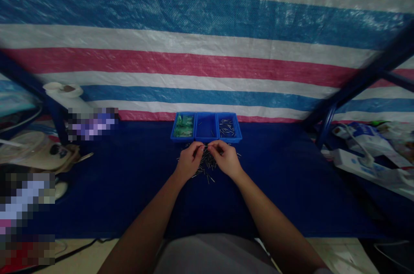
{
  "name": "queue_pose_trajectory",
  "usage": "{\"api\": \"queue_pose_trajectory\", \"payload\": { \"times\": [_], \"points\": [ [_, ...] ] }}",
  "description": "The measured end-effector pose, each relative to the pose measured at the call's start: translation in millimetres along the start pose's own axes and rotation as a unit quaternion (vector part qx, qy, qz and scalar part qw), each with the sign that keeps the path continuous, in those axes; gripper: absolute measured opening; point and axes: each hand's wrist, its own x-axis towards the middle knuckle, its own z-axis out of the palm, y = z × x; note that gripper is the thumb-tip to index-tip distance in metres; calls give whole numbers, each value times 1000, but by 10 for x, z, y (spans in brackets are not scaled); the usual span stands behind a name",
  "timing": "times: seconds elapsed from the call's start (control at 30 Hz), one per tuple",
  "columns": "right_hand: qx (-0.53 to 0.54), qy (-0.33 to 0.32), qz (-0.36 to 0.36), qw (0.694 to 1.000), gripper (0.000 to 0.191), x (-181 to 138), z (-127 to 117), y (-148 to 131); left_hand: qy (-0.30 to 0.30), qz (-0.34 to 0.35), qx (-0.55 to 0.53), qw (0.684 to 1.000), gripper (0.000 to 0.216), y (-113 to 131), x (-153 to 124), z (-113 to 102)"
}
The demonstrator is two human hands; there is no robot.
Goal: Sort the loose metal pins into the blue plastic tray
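Note:
My left hand (188,163) and my right hand (227,161) are held close together, each with thumb and index finger pinched. A thin, pin-like metal piece (206,146) seems to span the gap between the fingertips; its exact kind is too small to tell. Below the fingers spreads a loose pile of slim metal pins (208,164) on the dark blue cloth surface (136,188). Just beyond the hands stands a blue tray (206,139) with three compartments. Small green pieces (183,126) fill the left one, a few pins lie in the middle, and many pins (228,127) lie in the right.
A striped plastic sheet (207,63) hangs behind the tray. Blue metal posts (326,125) slant at both sides. To the right lies a white power strip (355,165) among bags. A pale cylindrical object (66,95) and a lidded cup (29,147) stand at left.

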Motion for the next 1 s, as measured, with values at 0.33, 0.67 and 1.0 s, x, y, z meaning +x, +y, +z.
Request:
{"api": "queue_pose_trajectory", "payload": {
  "times": [0.33,0.67,1.0],
  "points": [
    [-2,-36,21,999,27,-8,-5,-80,-11,8,-2,1000,27,0,-5,12],
    [-16,-10,-19,1000,11,-18,1,-59,-17,19,-4,1000,26,14,-10,6],
    [-66,-48,-7,997,36,-10,-37,-132,-23,22,-14,999,27,25,-3,4]
  ]
}}
